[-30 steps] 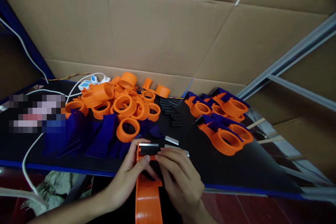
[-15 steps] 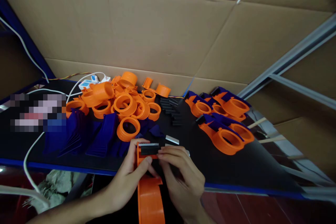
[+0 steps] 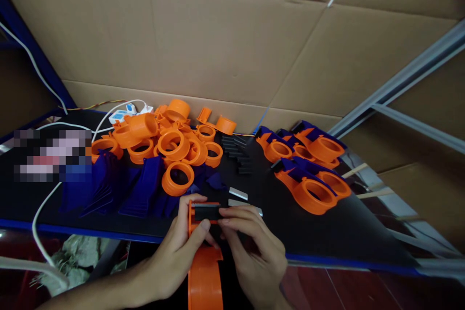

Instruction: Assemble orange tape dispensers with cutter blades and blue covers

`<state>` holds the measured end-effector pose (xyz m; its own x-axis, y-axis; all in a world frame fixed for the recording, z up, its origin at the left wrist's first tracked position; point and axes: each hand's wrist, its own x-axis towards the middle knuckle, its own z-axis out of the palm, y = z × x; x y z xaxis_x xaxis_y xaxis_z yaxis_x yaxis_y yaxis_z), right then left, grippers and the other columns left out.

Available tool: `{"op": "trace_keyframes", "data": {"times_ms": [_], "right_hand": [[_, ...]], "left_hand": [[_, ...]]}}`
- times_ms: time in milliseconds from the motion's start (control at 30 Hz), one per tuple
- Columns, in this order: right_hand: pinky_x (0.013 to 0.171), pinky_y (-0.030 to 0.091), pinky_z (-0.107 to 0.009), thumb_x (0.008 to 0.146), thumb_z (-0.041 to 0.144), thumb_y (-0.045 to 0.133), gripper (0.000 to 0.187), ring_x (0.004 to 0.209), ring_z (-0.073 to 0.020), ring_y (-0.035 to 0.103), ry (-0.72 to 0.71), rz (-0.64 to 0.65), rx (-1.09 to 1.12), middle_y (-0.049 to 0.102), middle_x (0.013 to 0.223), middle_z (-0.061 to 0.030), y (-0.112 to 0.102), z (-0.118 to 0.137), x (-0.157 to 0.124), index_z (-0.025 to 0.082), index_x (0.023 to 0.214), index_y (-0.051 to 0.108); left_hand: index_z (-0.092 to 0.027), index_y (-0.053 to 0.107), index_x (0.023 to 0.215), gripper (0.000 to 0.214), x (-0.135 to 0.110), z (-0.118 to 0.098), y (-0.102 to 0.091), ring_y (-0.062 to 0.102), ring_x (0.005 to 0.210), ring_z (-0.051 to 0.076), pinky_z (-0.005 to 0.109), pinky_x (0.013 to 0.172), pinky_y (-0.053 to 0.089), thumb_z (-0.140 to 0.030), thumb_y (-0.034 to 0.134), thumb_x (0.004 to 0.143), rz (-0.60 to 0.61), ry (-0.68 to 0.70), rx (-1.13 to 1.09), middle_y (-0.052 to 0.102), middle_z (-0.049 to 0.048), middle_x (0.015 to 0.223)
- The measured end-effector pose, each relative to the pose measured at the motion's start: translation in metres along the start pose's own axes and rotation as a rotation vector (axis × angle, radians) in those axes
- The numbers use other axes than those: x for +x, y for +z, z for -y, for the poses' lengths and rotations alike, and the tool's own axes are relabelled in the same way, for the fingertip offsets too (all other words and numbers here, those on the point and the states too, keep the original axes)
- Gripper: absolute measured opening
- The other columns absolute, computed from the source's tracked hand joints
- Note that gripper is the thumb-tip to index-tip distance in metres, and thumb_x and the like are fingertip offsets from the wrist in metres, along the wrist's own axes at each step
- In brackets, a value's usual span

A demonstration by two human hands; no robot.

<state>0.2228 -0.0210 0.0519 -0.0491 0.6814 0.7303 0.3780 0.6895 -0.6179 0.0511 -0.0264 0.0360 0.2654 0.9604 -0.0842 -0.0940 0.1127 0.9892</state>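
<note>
My left hand (image 3: pixel 183 247) is closed around an orange tape dispenser frame (image 3: pixel 205 281), its thumb pressing near the top end and its fingers behind. Across that end lies a black plastic strip (image 3: pixel 206 212), with a thin serrated metal blade (image 3: pixel 203 204) along its far side. My right hand (image 3: pixel 252 242) pinches the strip's right end between thumb and fingertips. Just beyond the right hand, two flat silver metal pieces (image 3: pixel 239 193) lie on the black tabletop (image 3: pixel 312 237). The undersides of the dispenser and most of its ring are out of sight.
Orange dispenser frames (image 3: pixel 173 144) are heaped at the back left, behind stacked dark-blue plates (image 3: pixel 140 191). Several black strips (image 3: pixel 236 152) lie mid-table. Orange-and-blue dispensers (image 3: pixel 314 193) sit at the right. A white power strip (image 3: pixel 121 115) with cables is at the back left; cardboard (image 3: pixel 218 38) walls the rear.
The dispenser has tipped a little and shifted slightly left, so its orange end edge now shows beyond the blade. My right hand has moved slightly down, uncovering more of the nearer silver piece.
</note>
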Motion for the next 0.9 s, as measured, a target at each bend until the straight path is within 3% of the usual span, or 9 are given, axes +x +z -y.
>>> {"op": "trace_keyframes", "data": {"times_ms": [133, 233, 333, 500, 567, 767, 900], "right_hand": [[0.081, 0.058, -0.036, 0.084, -0.007, 0.067, 0.034, 0.095, -0.0192, 0.071, -0.037, 0.039, -0.012, 0.076, 0.103, -0.0037, -0.001, 0.0, -0.003, 0.024, 0.099, 0.073], [0.076, 0.058, -0.033, 0.085, -0.001, 0.07, 0.03, 0.093, -0.0186, 0.07, 0.105, -0.009, 0.067, 0.074, 0.104, -0.0036, 0.002, -0.004, -0.005, 0.025, 0.1, 0.072], [0.07, 0.057, -0.03, 0.084, 0.007, 0.075, 0.025, 0.089, -0.0179, 0.07, 0.281, -0.045, 0.139, 0.071, 0.106, -0.0043, 0.009, -0.009, -0.007, 0.025, 0.102, 0.072], [0.067, 0.055, -0.029, 0.082, 0.012, 0.079, 0.025, 0.075, -0.0141, 0.065, 0.366, -0.057, 0.123, 0.069, 0.1, -0.0028, 0.012, -0.01, -0.006, 0.024, 0.102, 0.071], [0.065, 0.054, -0.03, 0.081, 0.011, 0.08, 0.024, 0.071, -0.0137, 0.063, 0.315, -0.063, 0.051, 0.069, 0.096, -0.0021, 0.011, -0.009, -0.005, 0.023, 0.1, 0.072], [0.073, 0.055, -0.036, 0.08, -0.001, 0.075, 0.03, 0.083, -0.0188, 0.067, -0.037, -0.055, -0.105, 0.071, 0.089, -0.0028, 0.008, -0.007, -0.004, 0.023, 0.099, 0.074], [0.067, 0.056, -0.033, 0.082, 0.001, 0.075, 0.027, 0.076, -0.0169, 0.067, 0.048, -0.047, -0.06, 0.071, 0.085, -0.0017, 0.007, -0.007, -0.005, 0.022, 0.097, 0.075]], "left_hand": [[-0.028, 0.041, 0.138, 0.043, -0.003, 0.001, 0.0, 0.067, 0.101, 0.021, 0.041, 0.106, 0.041, -0.049, 0.048, 0.102, -0.023, -0.002, 0.051, 0.071, 0.0031, 0.097], [-0.026, 0.047, 0.133, 0.039, -0.001, 0.003, 0.003, 0.069, 0.092, 0.021, 0.04, 0.101, 0.045, -0.048, 0.05, 0.101, -0.037, 0.003, -0.022, 0.071, 0.0024, 0.091], [-0.026, 0.055, 0.123, 0.033, 0.003, 0.006, 0.006, 0.069, 0.094, 0.021, 0.036, 0.094, 0.049, -0.047, 0.057, 0.097, -0.119, 0.029, -0.121, 0.071, 0.0048, 0.103], [-0.025, 0.057, 0.122, 0.033, 0.004, 0.007, 0.009, 0.068, 0.098, 0.021, 0.034, 0.093, 0.049, -0.046, 0.059, 0.096, -0.144, 0.001, -0.15, 0.071, 0.0058, 0.111], [-0.026, 0.056, 0.124, 0.033, 0.003, 0.007, 0.009, 0.068, 0.092, 0.019, 0.035, 0.094, 0.048, -0.045, 0.059, 0.097, -0.139, 0.001, -0.152, 0.072, 0.0048, 0.107], [-0.025, 0.054, 0.122, 0.032, 0.003, 0.007, 0.009, 0.068, 0.081, 0.019, 0.035, 0.087, 0.05, -0.045, 0.058, 0.097, -0.111, 0.028, -0.218, 0.069, 0.0024, 0.091], [-0.027, 0.046, 0.128, 0.033, 0.002, 0.006, 0.008, 0.066, 0.091, 0.019, 0.037, 0.095, 0.046, -0.047, 0.047, 0.102, -0.089, 0.025, -0.03, 0.068, 0.0026, 0.096]]}}
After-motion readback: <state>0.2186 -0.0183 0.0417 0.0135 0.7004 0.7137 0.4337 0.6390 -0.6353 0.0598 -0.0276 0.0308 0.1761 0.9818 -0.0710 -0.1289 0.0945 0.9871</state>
